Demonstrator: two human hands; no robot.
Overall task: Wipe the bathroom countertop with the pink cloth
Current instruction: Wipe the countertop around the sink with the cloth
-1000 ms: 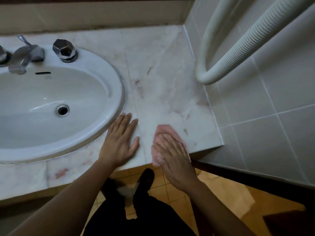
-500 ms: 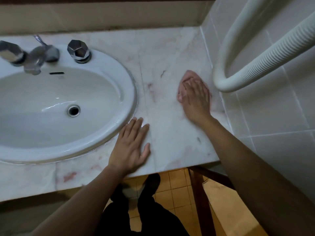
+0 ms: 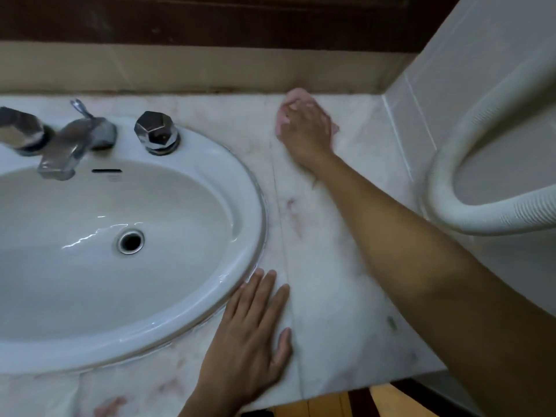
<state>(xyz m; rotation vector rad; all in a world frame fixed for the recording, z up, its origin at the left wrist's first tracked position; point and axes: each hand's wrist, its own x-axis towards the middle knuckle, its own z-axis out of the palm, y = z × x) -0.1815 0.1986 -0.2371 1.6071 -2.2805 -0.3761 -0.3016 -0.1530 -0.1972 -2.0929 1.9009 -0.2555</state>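
Two hands work on a marble bench (image 3: 346,296) beside a white sink (image 3: 210,308). At 12 o'clock, near the back wall, the right hand (image 3: 305,127) lies flat with fingers spread over the bunched pink cloth (image 3: 296,96), pressing it down rather than gripping it, likely to scrub the far corner. At 6 o'clock the left hand (image 3: 254,329) rests open and empty, palm down just beside the sink rim, probably bracing the long reach; the crumpled cloth has no clear long axis, its visible edge poking toward the wall.
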